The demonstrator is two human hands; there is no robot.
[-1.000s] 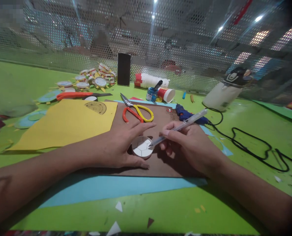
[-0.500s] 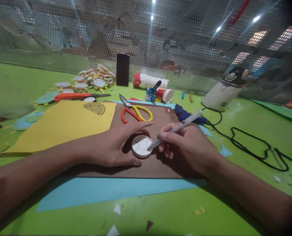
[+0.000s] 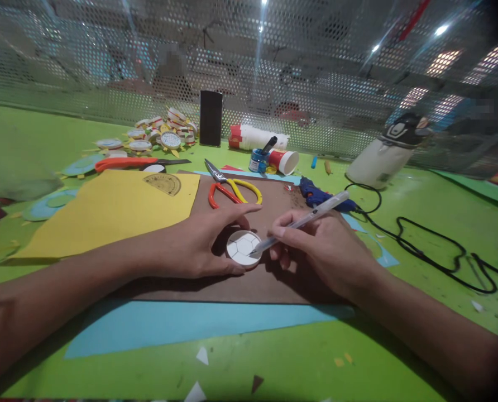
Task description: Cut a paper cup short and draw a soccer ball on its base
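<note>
A small white paper disc (image 3: 243, 246) with drawn lines lies on a brown sheet (image 3: 274, 279). My left hand (image 3: 202, 240) curls round the disc, forefinger above it and thumb below, holding it in place. My right hand (image 3: 316, 245) is closed on a clear white pen (image 3: 303, 220), whose tip rests at the disc's right edge. Under the brown sheet lies a light blue sheet (image 3: 169, 326); a yellow sheet (image 3: 110, 209) with a protractor (image 3: 163, 183) lies to the left.
Scissors with red and yellow handles (image 3: 231, 190) lie behind my hands. A blue glue gun (image 3: 322, 196) with a black cord (image 3: 437, 254) is at right, near a white bottle (image 3: 381, 156). Paper cups (image 3: 269, 151), a phone (image 3: 211, 118) and paper crafts (image 3: 161, 137) line the mesh wall.
The disc has been turned a little under my left hand and the pen tip has shifted slightly along its right edge. Both hands stay in place.
</note>
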